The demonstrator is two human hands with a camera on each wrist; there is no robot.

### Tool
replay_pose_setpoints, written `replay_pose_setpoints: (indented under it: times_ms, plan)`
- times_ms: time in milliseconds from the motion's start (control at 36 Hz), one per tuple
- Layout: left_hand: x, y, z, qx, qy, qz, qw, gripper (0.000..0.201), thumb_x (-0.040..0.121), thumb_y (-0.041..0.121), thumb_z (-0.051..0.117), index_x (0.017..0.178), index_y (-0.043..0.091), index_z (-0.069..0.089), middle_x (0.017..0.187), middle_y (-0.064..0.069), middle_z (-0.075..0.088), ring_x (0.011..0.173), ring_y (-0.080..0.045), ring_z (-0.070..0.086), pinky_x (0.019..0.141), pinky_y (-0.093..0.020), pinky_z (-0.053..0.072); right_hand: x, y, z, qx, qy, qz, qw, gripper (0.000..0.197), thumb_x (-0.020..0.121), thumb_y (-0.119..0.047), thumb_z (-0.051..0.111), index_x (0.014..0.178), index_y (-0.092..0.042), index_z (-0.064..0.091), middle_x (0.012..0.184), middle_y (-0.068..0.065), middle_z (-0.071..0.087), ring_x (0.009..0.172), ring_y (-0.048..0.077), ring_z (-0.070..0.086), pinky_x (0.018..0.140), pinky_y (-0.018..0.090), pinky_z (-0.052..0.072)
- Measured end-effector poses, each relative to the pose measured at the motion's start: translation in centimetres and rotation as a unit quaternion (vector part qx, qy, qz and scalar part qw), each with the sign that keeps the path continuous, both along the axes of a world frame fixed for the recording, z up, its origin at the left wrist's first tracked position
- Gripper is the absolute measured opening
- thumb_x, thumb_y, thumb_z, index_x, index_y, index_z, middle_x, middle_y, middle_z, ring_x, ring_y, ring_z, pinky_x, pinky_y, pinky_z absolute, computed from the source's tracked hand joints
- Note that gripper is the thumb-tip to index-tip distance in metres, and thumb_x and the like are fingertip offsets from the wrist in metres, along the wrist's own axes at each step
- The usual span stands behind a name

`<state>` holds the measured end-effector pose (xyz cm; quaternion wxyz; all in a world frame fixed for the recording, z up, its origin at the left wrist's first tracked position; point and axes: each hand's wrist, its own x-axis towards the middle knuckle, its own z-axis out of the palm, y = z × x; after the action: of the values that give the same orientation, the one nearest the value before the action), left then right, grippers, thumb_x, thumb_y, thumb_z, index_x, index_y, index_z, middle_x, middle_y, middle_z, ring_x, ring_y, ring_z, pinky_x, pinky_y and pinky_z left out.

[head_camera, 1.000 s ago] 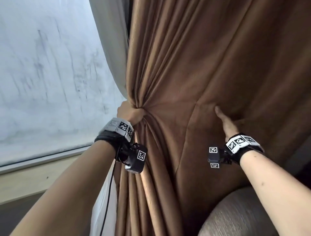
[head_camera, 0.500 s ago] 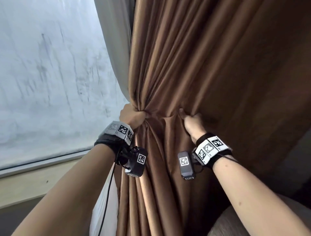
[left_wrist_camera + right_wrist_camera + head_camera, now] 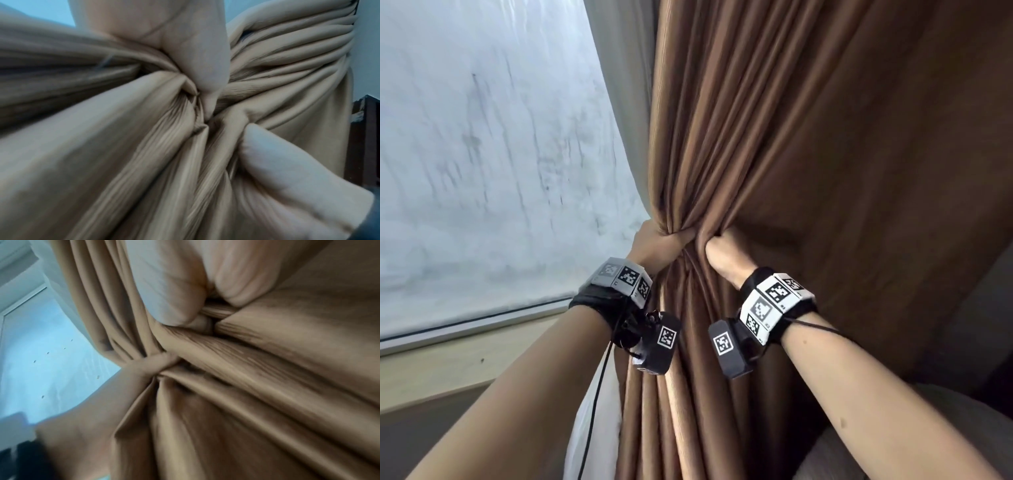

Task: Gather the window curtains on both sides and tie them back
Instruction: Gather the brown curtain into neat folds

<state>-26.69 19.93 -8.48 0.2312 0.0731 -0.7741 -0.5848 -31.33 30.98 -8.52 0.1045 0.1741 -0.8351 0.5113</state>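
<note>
A brown curtain (image 3: pixel 808 154) hangs at the right of the window, pinched into a bundle at mid height. My left hand (image 3: pixel 659 245) grips the gathered folds from the window side. Right beside it, my right hand (image 3: pixel 724 251) grips more folds, thumb toward the left hand. In the left wrist view the curtain (image 3: pixel 123 162) bunches under the thumb, and the right hand (image 3: pixel 287 170) shows at lower right. In the right wrist view the fingers curl into the curtain (image 3: pixel 267 386), with the left hand (image 3: pixel 152 363) close by. A pale lining (image 3: pixel 619 85) hangs behind the brown cloth.
The frosted window pane (image 3: pixel 482 154) fills the left, with a light sill (image 3: pixel 465 356) below it. A grey upholstered seat back (image 3: pixel 842 459) sits at the lower right, close under my right arm. A black cable (image 3: pixel 592 411) hangs from my left wrist.
My right hand has swept leftward across the curtain, dragging folds with it, and now grips them next to my left hand. The left hand has kept its grip.
</note>
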Motion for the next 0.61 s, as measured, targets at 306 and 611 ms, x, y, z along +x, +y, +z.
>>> replay_pose_setpoints:
  times_ms: [306,611]
  plan:
    - [2.2,1.5,1.5,-0.025,0.031,-0.084,0.996,0.054,0.088,0.03,0.066,0.136,0.013,0.051,0.125,0.011,0.056,0.113,0.001,0.052,0.089,-0.004,0.04,3.1,-0.9,-0.2,0.127,0.036,0.07,0.989,0.076,0.084,-0.056,0.032,0.138,-0.004,0.043,0.141,0.016,0.045,0.134,0.03,0.04,0.111,0.035,0.032]
    - [1.1,1.3,1.5,-0.079,-0.01,0.113,0.99,0.051,0.078,0.043,0.074,0.121,0.017,0.064,0.12,-0.009,0.066,0.112,-0.029,0.06,0.088,-0.026,0.043,3.8,3.2,-0.6,-0.021,-0.09,0.181,0.979,0.092,0.052,-0.012,0.063,0.14,-0.014,0.037,0.134,0.007,0.045,0.121,0.016,0.042,0.099,0.016,0.036]
